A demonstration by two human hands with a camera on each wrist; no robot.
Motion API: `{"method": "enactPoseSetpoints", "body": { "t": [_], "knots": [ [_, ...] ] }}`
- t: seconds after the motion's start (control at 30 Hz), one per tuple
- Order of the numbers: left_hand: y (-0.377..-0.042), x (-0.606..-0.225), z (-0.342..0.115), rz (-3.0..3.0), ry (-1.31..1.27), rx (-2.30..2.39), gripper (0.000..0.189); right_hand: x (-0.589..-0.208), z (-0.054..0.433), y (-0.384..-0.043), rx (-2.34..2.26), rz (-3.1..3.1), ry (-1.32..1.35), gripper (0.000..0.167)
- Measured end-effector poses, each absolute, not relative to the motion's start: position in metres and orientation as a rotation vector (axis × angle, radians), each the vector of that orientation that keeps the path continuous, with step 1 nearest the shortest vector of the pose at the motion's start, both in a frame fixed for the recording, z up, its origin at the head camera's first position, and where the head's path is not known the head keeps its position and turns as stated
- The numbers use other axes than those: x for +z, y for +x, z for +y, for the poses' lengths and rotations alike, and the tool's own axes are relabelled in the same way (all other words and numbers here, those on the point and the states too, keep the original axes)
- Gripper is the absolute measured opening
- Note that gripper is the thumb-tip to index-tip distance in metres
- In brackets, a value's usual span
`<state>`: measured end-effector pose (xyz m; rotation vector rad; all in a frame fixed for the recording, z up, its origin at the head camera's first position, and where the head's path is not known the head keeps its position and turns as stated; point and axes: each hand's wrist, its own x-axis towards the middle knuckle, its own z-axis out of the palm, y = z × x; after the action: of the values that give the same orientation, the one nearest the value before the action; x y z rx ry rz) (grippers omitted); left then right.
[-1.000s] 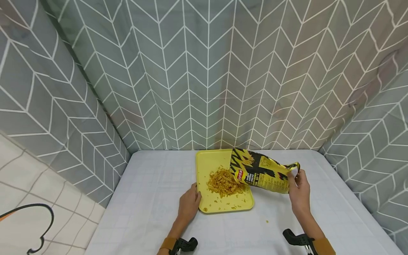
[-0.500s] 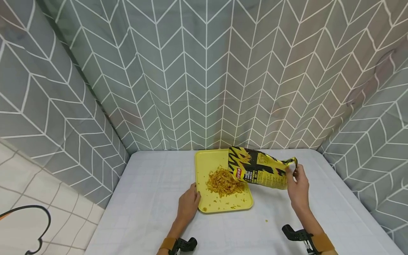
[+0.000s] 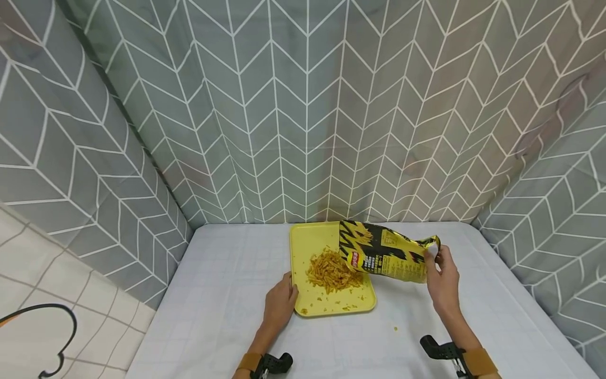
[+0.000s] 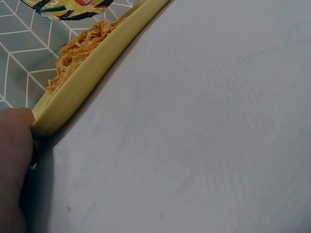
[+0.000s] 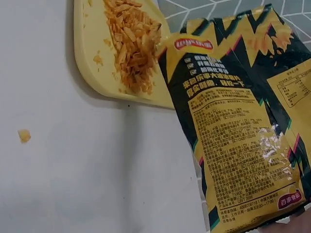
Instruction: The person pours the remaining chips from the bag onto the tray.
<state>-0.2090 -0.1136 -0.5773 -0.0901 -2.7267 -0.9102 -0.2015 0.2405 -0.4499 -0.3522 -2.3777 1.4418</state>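
A yellow tray (image 3: 331,310) lies on the table, with a heap of thin fried chip sticks (image 3: 331,271) and scattered crumbs in it. My left hand (image 3: 280,300) grips the tray's left edge, its thumb at the rim in the left wrist view. My right hand (image 3: 443,276) pinches one end of a black and yellow chip bag (image 3: 385,252), which is held tilted. The bag's other end hangs over the tray's right side, close to the heap. Printed text covers the bag's back in the right wrist view. The mouth of the bag is hidden.
A white cloth covers the table (image 3: 227,263). One chip crumb (image 5: 24,135) lies on it to the right of the tray. Grey patterned curtains (image 3: 293,131) enclose the table at the back and both sides.
Over the last second the bag and my right hand have shifted slightly left over the tray. My left hand stays at the tray's edge, and the heap looks much the same.
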Motion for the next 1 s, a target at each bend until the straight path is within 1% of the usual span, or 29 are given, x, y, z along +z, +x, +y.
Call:
{"method": "enactPoseSetpoints", "body": {
  "t": [0.13, 0.37, 0.53, 0.77, 0.9, 1.0],
  "knots": [
    [-0.2094, -0.5774, -0.1140, -2.721, -0.089, -0.900, 0.039, -0.4485, 0.2405, -0.2022, 1.595, -2.297, -0.380, 0.039],
    [-0.2089, -0.5764, -0.1143, -2.722, -0.096, -0.911, 0.039, -0.4502, 0.2398, -0.2025, 1.414, -2.399, -0.333, 0.039],
    [-0.2092, -0.5770, -0.1142, -2.719, -0.099, -0.907, 0.040, -0.4497, 0.2401, -0.2035, 1.669, -2.278, -0.365, 0.036],
    [-0.2093, -0.5766, -0.1138, -2.716, -0.096, -0.898, 0.038, -0.4557, 0.2402, -0.2031, 1.470, -2.392, -0.345, 0.039],
    [-0.2099, -0.5777, -0.1140, -2.710, -0.102, -0.894, 0.038, -0.4555, 0.2418, -0.2037, 1.798, -2.229, -0.407, 0.032],
    [-0.2103, -0.5782, -0.1145, -2.714, -0.106, -0.889, 0.038, -0.4572, 0.2429, -0.2038, 1.787, -2.239, -0.421, 0.032]
  ]
}}
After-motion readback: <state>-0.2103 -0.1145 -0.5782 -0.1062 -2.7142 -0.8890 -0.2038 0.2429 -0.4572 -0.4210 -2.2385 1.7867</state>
